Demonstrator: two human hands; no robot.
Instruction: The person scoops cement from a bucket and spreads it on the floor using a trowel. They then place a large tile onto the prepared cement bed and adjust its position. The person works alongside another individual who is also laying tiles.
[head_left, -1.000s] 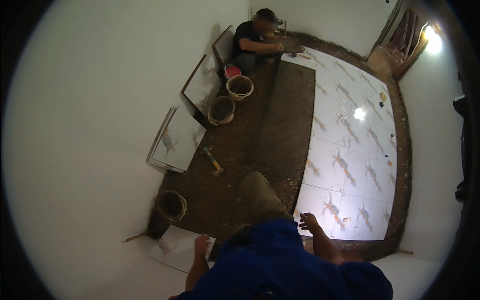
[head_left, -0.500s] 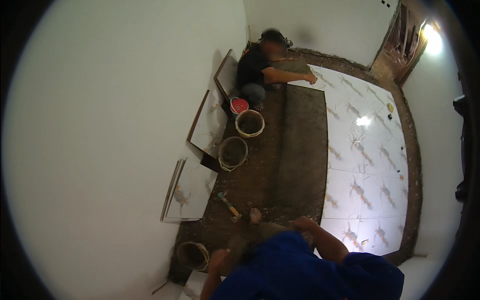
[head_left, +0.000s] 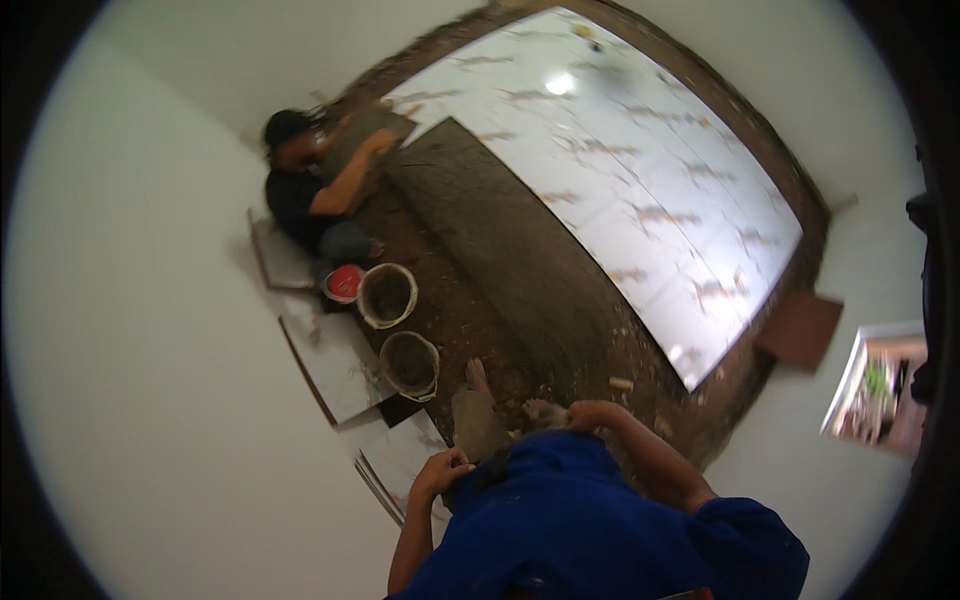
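Observation:
My left hand (head_left: 438, 473) is closed, its curled fingers at the side of my trousers (head_left: 478, 424), below my blue shirt. My right hand (head_left: 594, 415) is also closed, its fingers bent against the cloth over my other leg. What lies inside the fingers is mostly hidden, but both hands seem to pinch trouser cloth. My bare feet stand on dark soil. Ahead of them stretches a long grey bed of mortar (head_left: 500, 230), beside a floor of glossy white marbled tiles (head_left: 610, 170).
A co-worker (head_left: 310, 190) crouches at the far left, one arm over the mortar. Near them stand a red-topped bucket (head_left: 344, 283) and two mortar buckets (head_left: 388, 296). Loose tiles (head_left: 340, 375) lean along the left wall. A brown panel (head_left: 800, 330) lies by the right wall, near an opening (head_left: 880, 390).
My view has swung to the right, so the room appears rotated and the opening and brown panel now show. My hands have drawn up closer to my body.

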